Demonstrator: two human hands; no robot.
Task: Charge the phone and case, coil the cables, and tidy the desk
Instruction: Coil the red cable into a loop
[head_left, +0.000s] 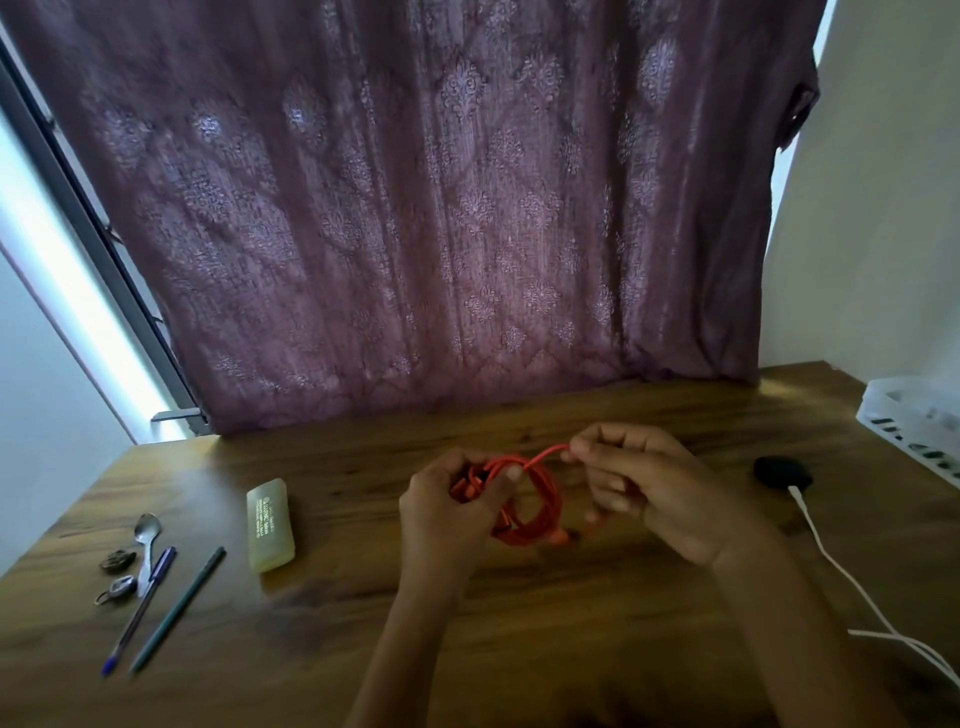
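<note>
Orange cable coil in left hand (right hand fingertips pinching its end).

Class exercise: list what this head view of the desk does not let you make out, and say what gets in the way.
- Orange cable plug ends: hidden by left hand and right hand.
- White basket: cut off by right edge.
- White cable: far end leaves frame.
- Yellow case print: too small.
</note>
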